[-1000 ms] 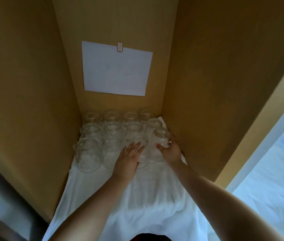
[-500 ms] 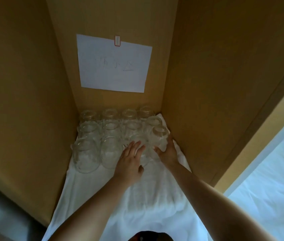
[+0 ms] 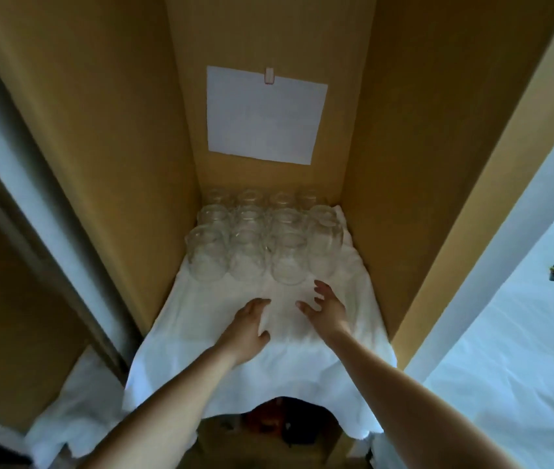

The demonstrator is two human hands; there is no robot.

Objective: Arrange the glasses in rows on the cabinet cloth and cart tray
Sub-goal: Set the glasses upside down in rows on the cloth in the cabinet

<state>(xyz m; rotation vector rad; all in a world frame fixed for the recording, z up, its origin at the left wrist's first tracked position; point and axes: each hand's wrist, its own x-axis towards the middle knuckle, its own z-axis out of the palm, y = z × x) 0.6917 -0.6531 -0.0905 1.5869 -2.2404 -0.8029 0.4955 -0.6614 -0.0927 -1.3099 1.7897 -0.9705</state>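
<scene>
Several clear glasses [image 3: 262, 238] stand upside down in rows at the back of the cabinet shelf, on a white cloth [image 3: 201, 319] that hangs over the shelf's front edge. My left hand [image 3: 250, 324] hovers over the cloth in front of the glasses, fingers relaxed, holding nothing. My right hand [image 3: 328, 308] is beside it, fingers spread and empty, a short way in front of the nearest glass [image 3: 289, 262].
Wooden cabinet walls [image 3: 404, 164] close in on left, right and back. A white paper sheet [image 3: 263, 115] is clipped to the back wall. A white surface [image 3: 512, 333] lies to the right with a small dark object [image 3: 328, 308]. Dark items sit below the shelf.
Both hands have let go of the front glasses and drawn back toward me over the cloth. The camera has pulled back, showing more of the cabinet front.
</scene>
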